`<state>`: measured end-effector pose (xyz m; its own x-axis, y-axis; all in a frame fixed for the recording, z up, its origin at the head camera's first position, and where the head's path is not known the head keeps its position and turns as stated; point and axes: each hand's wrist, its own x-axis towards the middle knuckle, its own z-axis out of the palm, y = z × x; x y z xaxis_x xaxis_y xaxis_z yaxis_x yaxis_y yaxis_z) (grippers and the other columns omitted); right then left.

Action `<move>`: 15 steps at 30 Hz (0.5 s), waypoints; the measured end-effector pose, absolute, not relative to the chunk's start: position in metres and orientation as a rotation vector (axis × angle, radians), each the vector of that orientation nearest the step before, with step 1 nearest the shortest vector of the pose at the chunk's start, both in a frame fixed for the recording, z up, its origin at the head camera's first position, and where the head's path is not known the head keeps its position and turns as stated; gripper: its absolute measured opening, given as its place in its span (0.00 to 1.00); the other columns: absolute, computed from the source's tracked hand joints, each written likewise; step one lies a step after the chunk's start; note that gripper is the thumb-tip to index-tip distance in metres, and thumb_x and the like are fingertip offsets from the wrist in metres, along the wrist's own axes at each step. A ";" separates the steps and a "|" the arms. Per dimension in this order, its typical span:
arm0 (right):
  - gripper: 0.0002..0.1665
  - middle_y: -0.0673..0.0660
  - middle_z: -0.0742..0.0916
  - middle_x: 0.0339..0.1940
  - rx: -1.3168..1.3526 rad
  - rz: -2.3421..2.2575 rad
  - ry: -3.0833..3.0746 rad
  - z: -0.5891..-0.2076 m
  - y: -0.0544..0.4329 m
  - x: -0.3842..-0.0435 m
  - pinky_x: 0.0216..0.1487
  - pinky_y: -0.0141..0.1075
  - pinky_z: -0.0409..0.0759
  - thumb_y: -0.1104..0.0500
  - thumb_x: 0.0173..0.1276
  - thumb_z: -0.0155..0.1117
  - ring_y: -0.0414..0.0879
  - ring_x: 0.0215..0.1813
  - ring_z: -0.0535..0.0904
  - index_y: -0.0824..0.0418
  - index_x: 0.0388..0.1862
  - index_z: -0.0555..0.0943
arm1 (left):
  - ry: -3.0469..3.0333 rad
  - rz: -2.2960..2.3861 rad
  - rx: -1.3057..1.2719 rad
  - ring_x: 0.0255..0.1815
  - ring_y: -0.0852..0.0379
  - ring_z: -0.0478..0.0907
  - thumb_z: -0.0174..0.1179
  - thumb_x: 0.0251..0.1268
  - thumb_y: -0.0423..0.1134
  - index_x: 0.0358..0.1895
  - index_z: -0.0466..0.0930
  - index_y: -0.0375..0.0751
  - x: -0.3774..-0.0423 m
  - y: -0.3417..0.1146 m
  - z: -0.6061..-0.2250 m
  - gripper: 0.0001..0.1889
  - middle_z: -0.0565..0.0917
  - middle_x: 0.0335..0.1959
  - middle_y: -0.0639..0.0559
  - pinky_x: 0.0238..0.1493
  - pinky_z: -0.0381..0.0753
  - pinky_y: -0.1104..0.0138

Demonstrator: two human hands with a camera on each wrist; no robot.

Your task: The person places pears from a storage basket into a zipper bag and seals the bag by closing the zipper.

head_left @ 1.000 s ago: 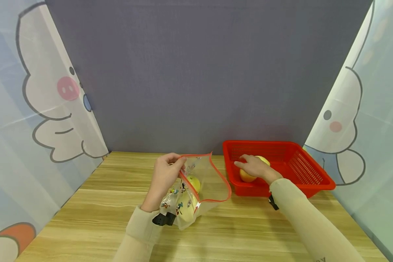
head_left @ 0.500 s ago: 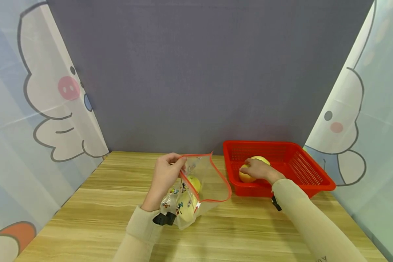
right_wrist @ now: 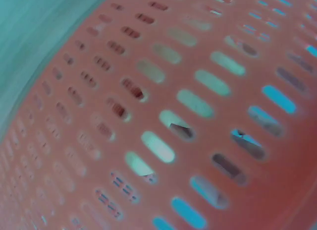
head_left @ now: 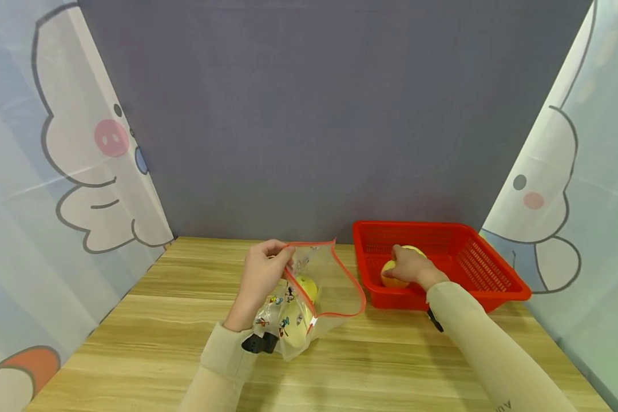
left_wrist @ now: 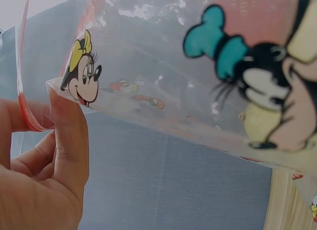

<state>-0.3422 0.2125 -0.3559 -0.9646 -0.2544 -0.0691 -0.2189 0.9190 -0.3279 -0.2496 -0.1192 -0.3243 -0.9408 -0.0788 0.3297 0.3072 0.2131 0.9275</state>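
My left hand [head_left: 264, 269] pinches the red-edged rim of a clear zip bag [head_left: 335, 280] printed with cartoon figures. The bag's mouth gapes toward the right. Round yellow fruit [head_left: 306, 289] lies inside it, partly behind the printed film. In the left wrist view, thumb and fingers hold the film of the bag [left_wrist: 148, 91]. Over at the red basket [head_left: 443, 229], my right hand [head_left: 412, 268] grips a round yellow fruit [head_left: 393, 277] from above. Behind that hand another yellow fruit [head_left: 415, 250] shows partly. The right wrist view holds only the slotted basket wall [right_wrist: 198, 141], blurred.
The wooden table [head_left: 149, 337] reaches back to a grey panel [head_left: 309, 120]. Cartoon-printed cloths hang at left [head_left: 15, 229] and right [head_left: 602, 229]. The basket's raised front wall stands close under my right wrist.
My right hand has come down over the front fruit in the basket, and its fingers have curled round it. The left hand and bag hold their place.
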 end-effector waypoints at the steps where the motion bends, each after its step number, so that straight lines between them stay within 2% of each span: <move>1: 0.29 0.59 0.82 0.39 -0.352 -0.483 2.971 -0.356 0.213 -0.343 0.47 0.50 0.81 0.53 0.65 0.74 0.53 0.39 0.76 0.71 0.53 0.72 | -2.188 -1.783 -0.215 0.21 0.52 0.82 0.63 0.71 0.37 0.37 0.87 0.36 -0.250 -0.119 -0.324 0.07 0.84 0.25 0.42 0.24 0.84 0.64; 5: 0.30 0.59 0.81 0.38 -0.361 -0.491 2.945 -0.357 0.217 -0.344 0.42 0.44 0.79 0.57 0.63 0.73 0.52 0.38 0.75 0.73 0.56 0.72 | -2.183 -1.784 -0.221 0.22 0.53 0.82 0.63 0.71 0.36 0.37 0.87 0.36 -0.249 -0.119 -0.324 0.07 0.84 0.26 0.41 0.24 0.83 0.64; 10: 0.42 0.66 0.82 0.51 -0.397 -0.505 2.855 -0.354 0.223 -0.342 0.36 0.38 0.73 0.62 0.57 0.66 0.52 0.37 0.73 0.77 0.69 0.66 | -2.186 -1.778 -0.225 0.22 0.52 0.82 0.63 0.71 0.37 0.37 0.87 0.36 -0.249 -0.119 -0.324 0.07 0.84 0.26 0.39 0.23 0.82 0.65; 12: 0.43 0.66 0.81 0.54 -0.388 -0.510 2.820 -0.354 0.224 -0.341 0.35 0.37 0.72 0.62 0.57 0.64 0.51 0.37 0.73 0.77 0.71 0.65 | -2.195 -1.769 -0.223 0.22 0.52 0.82 0.63 0.71 0.37 0.37 0.87 0.37 -0.249 -0.119 -0.324 0.07 0.84 0.27 0.38 0.22 0.81 0.66; 15: 0.43 0.65 0.80 0.52 -0.371 -0.527 2.774 -0.354 0.226 -0.339 0.36 0.37 0.72 0.61 0.57 0.63 0.51 0.37 0.73 0.77 0.71 0.65 | -2.200 -1.768 -0.220 0.22 0.52 0.82 0.63 0.72 0.37 0.37 0.87 0.37 -0.248 -0.119 -0.325 0.07 0.84 0.27 0.39 0.22 0.80 0.67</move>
